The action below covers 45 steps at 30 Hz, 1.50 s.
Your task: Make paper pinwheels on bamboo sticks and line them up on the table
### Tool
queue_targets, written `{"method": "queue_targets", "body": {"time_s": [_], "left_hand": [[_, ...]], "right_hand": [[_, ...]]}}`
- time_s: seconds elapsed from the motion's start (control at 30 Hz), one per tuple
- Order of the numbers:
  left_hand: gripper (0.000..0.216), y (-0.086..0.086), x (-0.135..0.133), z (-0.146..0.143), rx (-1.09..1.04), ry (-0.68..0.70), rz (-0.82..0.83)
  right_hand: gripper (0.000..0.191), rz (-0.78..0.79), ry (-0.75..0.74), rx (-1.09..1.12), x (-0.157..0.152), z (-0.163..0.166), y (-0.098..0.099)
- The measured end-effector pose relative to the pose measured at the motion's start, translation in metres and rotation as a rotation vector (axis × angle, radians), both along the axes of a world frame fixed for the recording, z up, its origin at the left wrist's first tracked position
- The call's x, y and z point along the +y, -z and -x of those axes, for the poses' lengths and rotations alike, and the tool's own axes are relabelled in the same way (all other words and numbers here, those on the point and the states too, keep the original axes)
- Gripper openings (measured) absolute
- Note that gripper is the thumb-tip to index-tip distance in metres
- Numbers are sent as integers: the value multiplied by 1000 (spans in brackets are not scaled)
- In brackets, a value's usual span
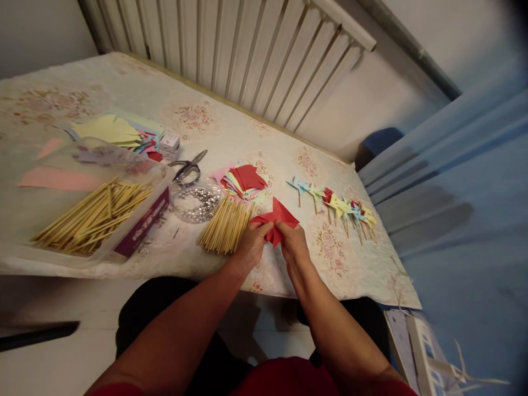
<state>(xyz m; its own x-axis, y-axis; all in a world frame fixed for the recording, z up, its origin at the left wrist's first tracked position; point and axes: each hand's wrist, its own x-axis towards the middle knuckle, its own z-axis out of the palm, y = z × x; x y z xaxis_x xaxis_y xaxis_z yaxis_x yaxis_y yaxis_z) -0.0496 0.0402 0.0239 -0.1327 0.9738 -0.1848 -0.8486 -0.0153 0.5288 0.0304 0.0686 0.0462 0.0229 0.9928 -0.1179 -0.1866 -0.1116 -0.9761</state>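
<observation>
A red paper pinwheel with its points spread is held up over the near edge of the table. My left hand pinches it from the left, thumb near its middle. From the right, my right hand grips it the same way, the two thumbs almost meeting. Just left of my hands lies a bundle of thin wooden sticks. Behind it is a stack of cut paper pieces, red on top. A round clear dish holds small shiny metal pins or fasteners.
A clear plastic box of more sticks stands at the left. Scissors, a small white box and coloured paper sheets lie behind it. Finished pinwheels on sticks line the right side. A blue curtain hangs beyond.
</observation>
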Motion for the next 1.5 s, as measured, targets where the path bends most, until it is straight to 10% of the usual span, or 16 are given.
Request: {"method": "queue_targets", "body": {"time_s": [0.6, 0.83, 1.07, 1.5], "left_hand": [[15, 0, 1, 3, 0, 13, -30], [14, -4, 1, 4, -9, -8, -14], [14, -1, 2, 3, -4, -4, -7], [19, 1, 1, 5, 84, 13, -22]], "right_hand": [[26, -7, -30, -16, -11, -8, -5], [19, -314, 211, -484, -37, -40, 7], [25, -612, -31, -751, -45, -45, 12], [16, -301, -63, -542, -36, -27, 0]]}}
